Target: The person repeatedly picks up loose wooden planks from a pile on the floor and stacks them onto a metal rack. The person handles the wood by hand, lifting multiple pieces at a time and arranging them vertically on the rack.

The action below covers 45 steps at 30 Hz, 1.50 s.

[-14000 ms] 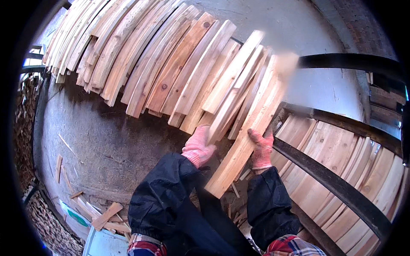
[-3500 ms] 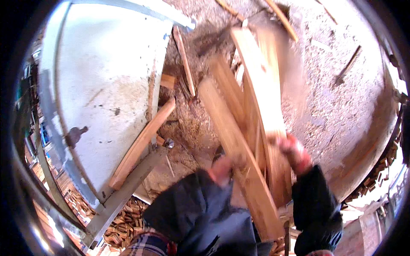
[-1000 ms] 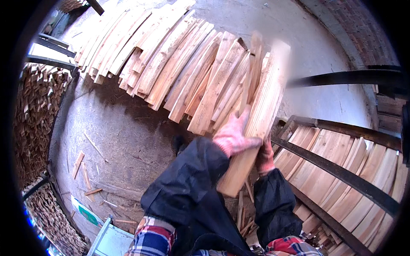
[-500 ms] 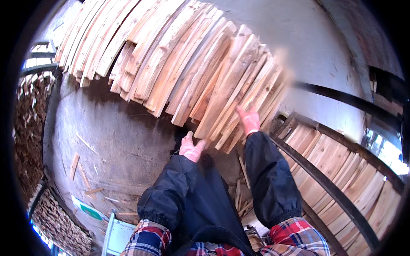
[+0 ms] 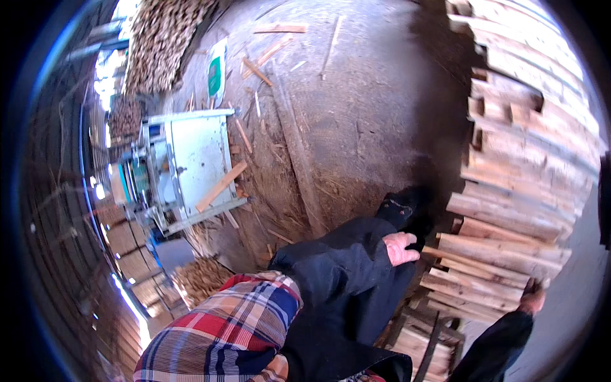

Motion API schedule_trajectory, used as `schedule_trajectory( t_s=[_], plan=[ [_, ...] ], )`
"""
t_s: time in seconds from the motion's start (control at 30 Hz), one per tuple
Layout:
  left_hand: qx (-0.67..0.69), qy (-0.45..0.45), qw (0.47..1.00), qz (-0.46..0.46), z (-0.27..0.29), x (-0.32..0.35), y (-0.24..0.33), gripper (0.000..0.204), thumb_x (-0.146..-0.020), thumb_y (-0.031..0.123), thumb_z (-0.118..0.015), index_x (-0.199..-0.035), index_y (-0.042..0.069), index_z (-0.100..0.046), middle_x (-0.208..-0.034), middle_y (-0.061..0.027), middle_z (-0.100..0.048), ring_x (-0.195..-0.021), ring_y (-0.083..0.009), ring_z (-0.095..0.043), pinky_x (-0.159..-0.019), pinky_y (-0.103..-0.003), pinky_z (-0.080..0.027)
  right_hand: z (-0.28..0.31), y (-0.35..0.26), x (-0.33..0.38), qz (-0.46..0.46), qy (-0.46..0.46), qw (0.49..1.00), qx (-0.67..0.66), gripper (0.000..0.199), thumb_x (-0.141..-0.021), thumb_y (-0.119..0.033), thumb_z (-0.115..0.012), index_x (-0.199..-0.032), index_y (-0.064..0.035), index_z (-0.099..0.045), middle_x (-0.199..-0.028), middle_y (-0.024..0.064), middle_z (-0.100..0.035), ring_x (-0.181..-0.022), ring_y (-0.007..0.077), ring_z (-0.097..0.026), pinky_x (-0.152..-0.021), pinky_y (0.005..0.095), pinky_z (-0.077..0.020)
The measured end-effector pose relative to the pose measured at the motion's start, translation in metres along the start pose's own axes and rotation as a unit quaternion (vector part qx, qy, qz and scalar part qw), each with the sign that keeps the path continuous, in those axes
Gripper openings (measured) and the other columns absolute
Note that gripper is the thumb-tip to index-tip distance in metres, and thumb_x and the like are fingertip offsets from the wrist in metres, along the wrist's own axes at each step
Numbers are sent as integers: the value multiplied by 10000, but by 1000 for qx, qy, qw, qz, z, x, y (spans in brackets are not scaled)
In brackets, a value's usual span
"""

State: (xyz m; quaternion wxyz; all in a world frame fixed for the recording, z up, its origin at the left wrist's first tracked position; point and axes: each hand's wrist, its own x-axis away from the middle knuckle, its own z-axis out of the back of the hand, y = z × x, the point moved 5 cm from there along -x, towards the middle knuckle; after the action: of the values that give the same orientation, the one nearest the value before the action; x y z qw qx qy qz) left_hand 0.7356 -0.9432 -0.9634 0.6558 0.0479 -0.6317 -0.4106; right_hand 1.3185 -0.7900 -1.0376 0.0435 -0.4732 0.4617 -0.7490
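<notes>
A long row of pale wooden slats [image 5: 503, 251] runs down the right side, their sawn ends facing me. My left hand [image 5: 401, 248], in a pink glove, is by the near ends of the slats, just in front of my dark trouser leg. Its fingers point toward the wood and look apart, with nothing visible in them. My right hand [image 5: 534, 299] reaches round to the far ends of the nearest slats and touches them. Its fingers are dim and partly hidden, so their grip does not show.
A pale metal machine table [image 5: 197, 159] stands at left, with a loose wooden strip [image 5: 221, 186] across its edge. Offcuts [image 5: 280, 29] and a green-and-white sheet [image 5: 217, 73] lie on the floor. Stacked wood [image 5: 165, 38] rises behind. A rack of boards [image 5: 417, 347] is at lower right.
My view has swung left, so the slat row now lies at the right. My right hand has moved to the slats' far ends; my left stays by the near ends.
</notes>
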Motion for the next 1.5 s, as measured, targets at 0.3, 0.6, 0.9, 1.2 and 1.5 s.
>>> schedule_trajectory(
  t_s=[0.3,0.6,0.9,1.2,1.5],
  plan=[
    [245,24,969,35,133,101,14,727,-870,483,-646,-1344,-42,-480,-1318,-229,-553,-1290,-316,-479,-1072,-371,-364,-245,78,405,-151,-375,913,53,201,-914,-139,-600,-1103,-74,-621,-938,45,-633,-789,153,-564,-714,283,-461],
    [678,122,723,56,293,132,-73,488,-878,326,-681,-1266,44,-585,-1082,-64,-641,-885,-153,-592,-791,-319,-482,-432,191,635,-277,-569,642,432,417,-856,-45,-651,-1266,-29,-576,-1102,54,-666,-988,173,-604,-874,305,-478],
    [621,87,779,0,468,167,-226,355,-809,334,-728,-989,29,-694,-944,-90,-662,-913,-174,-571,-832,-338,-423,-626,268,742,30,-668,282,688,454,-836,-268,-690,-1228,-64,-584,-1094,185,-668,-1040,307,-641,-895,390,-495],
    [764,282,579,-29,615,177,-268,206,-797,46,-701,-996,14,-661,-867,-79,-651,-815,-222,-628,-751,-372,-510,-799,267,762,162,-660,233,696,444,-845,-354,-661,-1177,-66,-595,-1026,195,-673,-1006,389,-620,-838,451,-496],
    [849,436,298,3,743,157,-340,197,-806,50,-645,-986,-6,-586,-876,-90,-593,-796,-179,-559,-647,-251,-460,-1072,294,691,300,-568,184,744,604,-802,-453,-717,-1256,-76,-589,-1137,190,-657,-1081,350,-614,-947,419,-474]
  ],
)
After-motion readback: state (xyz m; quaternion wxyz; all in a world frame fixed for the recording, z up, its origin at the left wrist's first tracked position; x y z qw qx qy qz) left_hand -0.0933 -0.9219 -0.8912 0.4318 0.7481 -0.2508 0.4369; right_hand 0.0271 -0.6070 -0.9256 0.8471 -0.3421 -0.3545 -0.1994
